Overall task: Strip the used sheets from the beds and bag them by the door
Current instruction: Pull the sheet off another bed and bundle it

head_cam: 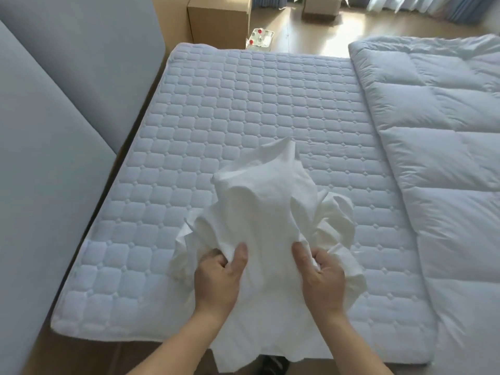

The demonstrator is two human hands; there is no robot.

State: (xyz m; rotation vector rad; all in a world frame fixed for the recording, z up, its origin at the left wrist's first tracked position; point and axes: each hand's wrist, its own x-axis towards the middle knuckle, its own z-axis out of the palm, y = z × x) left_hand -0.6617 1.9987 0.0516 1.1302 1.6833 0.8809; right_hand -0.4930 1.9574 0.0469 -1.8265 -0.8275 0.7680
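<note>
Both hands are engaged on one white sheet (pixel 265 220). Left hand (pixel 219 277) clutches a fold of it, fingers curled into the cloth, thumb on top. Right hand (pixel 320 277) grips a second fold the same way. Sheet is bunched into a peaked heap near the front edge of the quilted mattress pad (pixel 243 104), its lower part hanging over that edge between the forearms. Duvet (pixel 438 125) lies folded along the right side of the bed. Grey headboard (pixel 54 104) stands at left. Cardboard box (pixel 219 20) sits on the floor beyond the bed.
</note>
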